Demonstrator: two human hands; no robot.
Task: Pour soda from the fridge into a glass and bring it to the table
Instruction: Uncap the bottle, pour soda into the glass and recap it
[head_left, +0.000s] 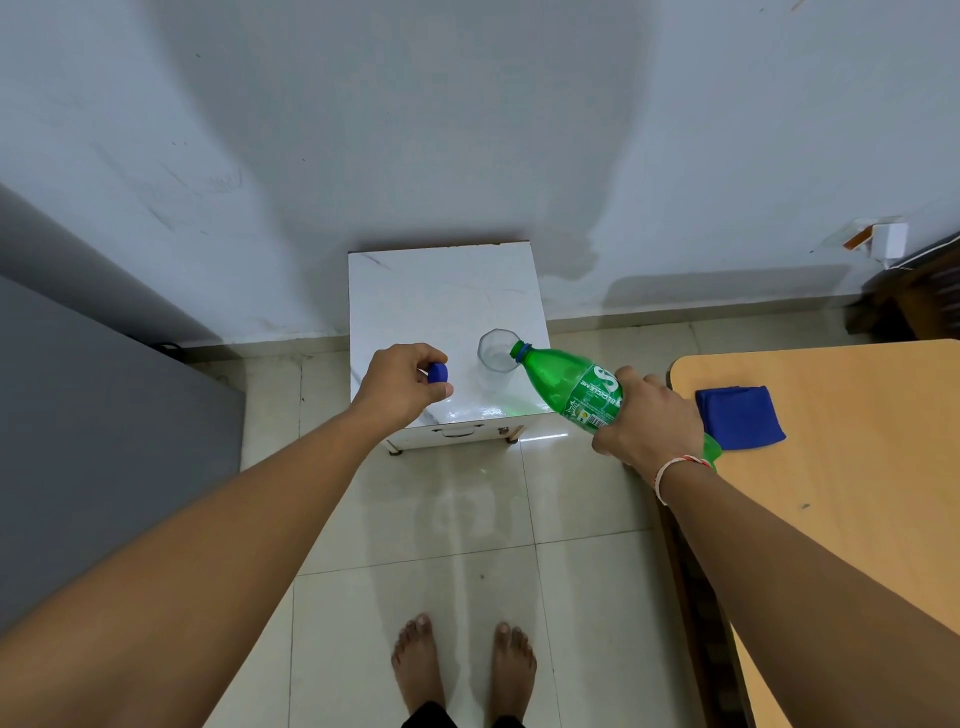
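A clear glass (493, 361) stands on the small white marble-topped stand (441, 291) against the wall. My right hand (649, 421) grips a green soda bottle (563, 384) round its labelled body and tilts it, its open mouth over the glass's rim. Clear liquid shows in the glass. My left hand (402, 382) hovers over the stand's left front part and pinches the blue bottle cap (438, 372) between thumb and fingers.
A wooden table (857, 467) stands at the right with a folded blue cloth (740, 418) on it. A grey fridge (78, 441) fills the left side. My bare feet (462, 660) stand on the tiled floor before the stand.
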